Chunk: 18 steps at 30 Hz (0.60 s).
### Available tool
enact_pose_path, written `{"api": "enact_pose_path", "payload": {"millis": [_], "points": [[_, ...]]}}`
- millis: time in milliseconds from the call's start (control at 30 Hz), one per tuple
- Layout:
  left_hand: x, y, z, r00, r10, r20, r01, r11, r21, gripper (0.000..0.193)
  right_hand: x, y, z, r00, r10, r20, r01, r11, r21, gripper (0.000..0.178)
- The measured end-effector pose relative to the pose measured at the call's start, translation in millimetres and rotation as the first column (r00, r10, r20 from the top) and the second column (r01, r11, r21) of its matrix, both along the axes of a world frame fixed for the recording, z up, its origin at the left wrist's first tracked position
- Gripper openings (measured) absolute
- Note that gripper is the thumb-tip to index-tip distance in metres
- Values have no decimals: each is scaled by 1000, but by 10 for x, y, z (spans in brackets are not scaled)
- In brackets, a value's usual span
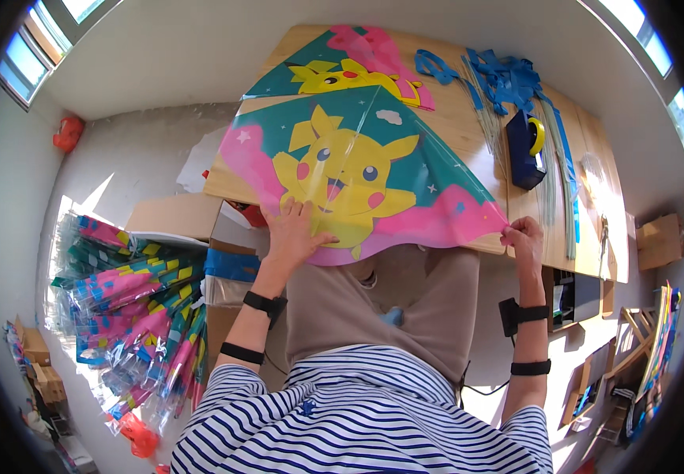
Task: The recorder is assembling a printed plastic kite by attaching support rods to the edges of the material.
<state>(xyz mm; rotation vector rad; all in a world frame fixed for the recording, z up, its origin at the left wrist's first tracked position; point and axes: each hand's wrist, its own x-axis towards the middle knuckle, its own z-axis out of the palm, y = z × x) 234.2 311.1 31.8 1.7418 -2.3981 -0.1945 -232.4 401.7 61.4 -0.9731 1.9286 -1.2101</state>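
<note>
A triangular kite [342,170] with a yellow cartoon character on green and pink lies over the near side of the wooden table, its lower edge hanging toward my lap. My left hand [295,235] rests with fingers spread on the kite's lower left part. At its right corner, my right hand [524,237] pinches the pink tip between thumb and fingers. Beyond it a second kite sheet [366,67] with the same print lies partly covered by the first.
On the table [456,118] are blue ribbons [508,79], bundles of thin rods [549,201] and a dark blue tape dispenser [525,154] with a yellow ring. A heap of kites in clear sleeves [137,308] fills the left side, beside a cardboard box [176,215].
</note>
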Motion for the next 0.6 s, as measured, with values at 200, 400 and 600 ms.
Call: {"api": "enact_pose_path", "payload": {"millis": [200,400,600], "points": [[-782,267,128,964,-262,-44,266,958,110,92,187,-329,927,988,132,80,-87,905,-416,6],[-1682,183,-35,851,-488,-194,502,864,27,90,524,-735,1687,992,112,-51,-121,833,-540,11],[-2444,-139,9,792,-563,-237,608,764,215,79,1202,-883,2096,972,219,-79,-223,775,-592,11]]}}
